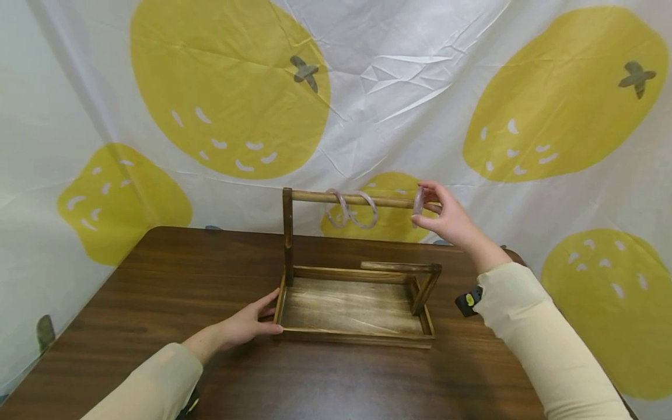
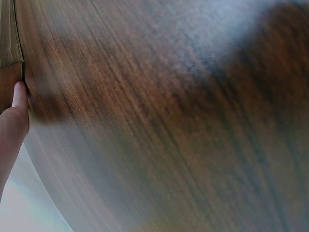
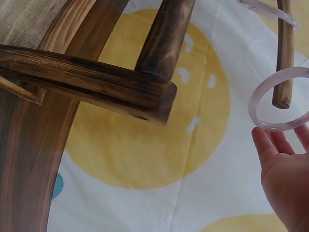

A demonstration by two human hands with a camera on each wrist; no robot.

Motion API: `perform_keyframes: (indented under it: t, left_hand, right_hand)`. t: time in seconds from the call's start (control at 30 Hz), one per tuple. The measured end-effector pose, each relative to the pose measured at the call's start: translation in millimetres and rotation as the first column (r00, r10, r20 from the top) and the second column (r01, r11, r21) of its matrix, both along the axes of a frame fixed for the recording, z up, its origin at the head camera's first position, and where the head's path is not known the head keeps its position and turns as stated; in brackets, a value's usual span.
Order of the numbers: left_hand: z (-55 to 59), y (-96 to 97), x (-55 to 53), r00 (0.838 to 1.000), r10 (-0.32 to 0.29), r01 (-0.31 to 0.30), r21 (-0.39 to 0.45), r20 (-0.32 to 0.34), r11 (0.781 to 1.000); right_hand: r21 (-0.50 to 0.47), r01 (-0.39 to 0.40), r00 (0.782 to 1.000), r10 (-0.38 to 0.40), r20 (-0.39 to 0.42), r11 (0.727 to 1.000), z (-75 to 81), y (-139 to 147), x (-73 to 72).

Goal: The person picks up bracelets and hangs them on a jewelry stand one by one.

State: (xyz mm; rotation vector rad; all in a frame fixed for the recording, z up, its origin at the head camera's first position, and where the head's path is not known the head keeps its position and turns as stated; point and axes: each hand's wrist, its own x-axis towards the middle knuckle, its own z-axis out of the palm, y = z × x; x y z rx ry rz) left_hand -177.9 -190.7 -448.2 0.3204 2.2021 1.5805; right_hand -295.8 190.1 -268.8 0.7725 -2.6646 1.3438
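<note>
A wooden stand has a shallow tray base (image 1: 357, 338) and a raised bar (image 1: 310, 196) running right from a tall left post. My right hand (image 1: 446, 216) pinches a pale pinkish bangle (image 1: 418, 201) between thumb and fingers at the bar's right end. In the right wrist view, the bar's free tip shows within that bangle's ring. Farther left, two similar bangles (image 1: 375, 213) hang round the bar, close together. Down at the tray's left end, my left hand (image 1: 244, 326) touches the side and front corner with extended fingers and thumb; some fingertips are partly hidden.
A shorter, lower bar (image 1: 399, 266) juts left from a slanted post (image 1: 427, 291) at the tray's right end. Everything stands on a dark brown wooden table (image 1: 210, 280). Behind hangs a white cloth (image 1: 409, 116) printed with yellow fruit.
</note>
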Motion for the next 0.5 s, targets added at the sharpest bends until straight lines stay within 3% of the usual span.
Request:
perform_keyframes:
  t: [0.5]
  left_hand:
    - [-1.9,-0.1,-0.9,1.000,0.000,0.000,0.004,0.001,1.000]
  right_hand:
    - [0.064,-0.011,0.997,0.016,-0.077,0.998,6.0,-10.6,-1.2]
